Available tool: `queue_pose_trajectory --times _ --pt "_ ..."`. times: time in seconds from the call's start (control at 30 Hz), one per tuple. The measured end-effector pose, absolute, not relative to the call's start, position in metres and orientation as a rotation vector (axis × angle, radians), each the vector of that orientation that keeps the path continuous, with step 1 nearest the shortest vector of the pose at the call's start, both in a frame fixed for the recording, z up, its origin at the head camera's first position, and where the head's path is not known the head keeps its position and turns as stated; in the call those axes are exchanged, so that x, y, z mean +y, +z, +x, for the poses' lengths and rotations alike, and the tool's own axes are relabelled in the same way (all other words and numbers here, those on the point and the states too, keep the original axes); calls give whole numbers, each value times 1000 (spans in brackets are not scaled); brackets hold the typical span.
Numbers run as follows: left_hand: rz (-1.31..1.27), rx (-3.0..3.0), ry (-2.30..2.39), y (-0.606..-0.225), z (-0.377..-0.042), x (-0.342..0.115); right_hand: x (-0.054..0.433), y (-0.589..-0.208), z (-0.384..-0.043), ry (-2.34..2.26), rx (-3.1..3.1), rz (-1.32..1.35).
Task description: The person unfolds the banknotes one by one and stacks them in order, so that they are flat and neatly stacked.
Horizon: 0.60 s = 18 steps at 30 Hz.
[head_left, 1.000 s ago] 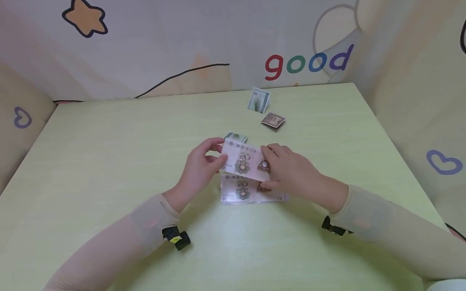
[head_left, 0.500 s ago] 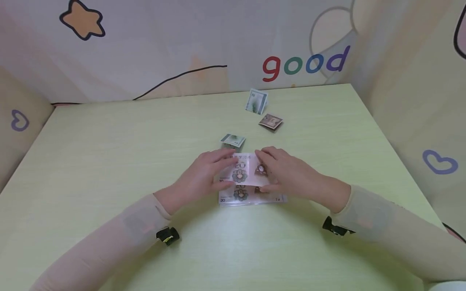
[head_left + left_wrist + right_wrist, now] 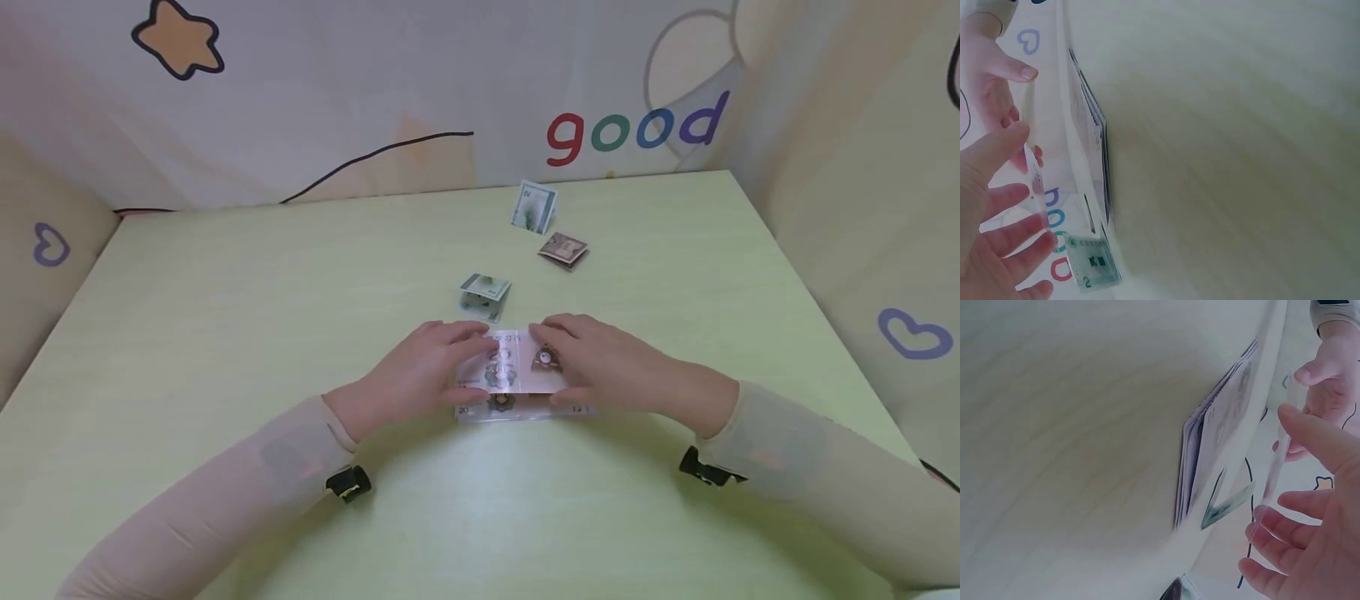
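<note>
Beige cloth of the left sleeve [image 3: 217,500] fills the lower left of my head view, a black device [image 3: 347,482] at its wrist. Next I see the person's left hand [image 3: 420,371], its grip pinching one end of a pale 20 note [image 3: 514,362] between thumb at the near edge and fingers at the far edge. Just beyond its fingertips, a folded green note [image 3: 483,287] sits on the pale green surface [image 3: 262,275]. From my wrist views, the held note is raised, apart from the stack of similar notes [image 3: 517,410] lying below. Farther back I find another folded green note [image 3: 534,207] and, nearer and rightward, a folded brown note [image 3: 564,248]. Rightmost, the right hand [image 3: 611,362] pinches the held note's other end, its sleeve [image 3: 825,467] reaching the frame's edge.
</note>
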<state>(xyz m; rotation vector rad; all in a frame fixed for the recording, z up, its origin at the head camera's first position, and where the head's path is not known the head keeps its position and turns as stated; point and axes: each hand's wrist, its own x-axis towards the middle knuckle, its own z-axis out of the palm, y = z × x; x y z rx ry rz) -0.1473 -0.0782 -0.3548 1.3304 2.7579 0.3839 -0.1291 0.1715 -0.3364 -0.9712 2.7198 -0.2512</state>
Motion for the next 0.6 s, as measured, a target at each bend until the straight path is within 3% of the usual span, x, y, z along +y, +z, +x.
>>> queue_pose_trajectory --times 0.6 --pt "1219 2684 38 -366 -135 -64 176 -354 -129 -211 2580 -1066"
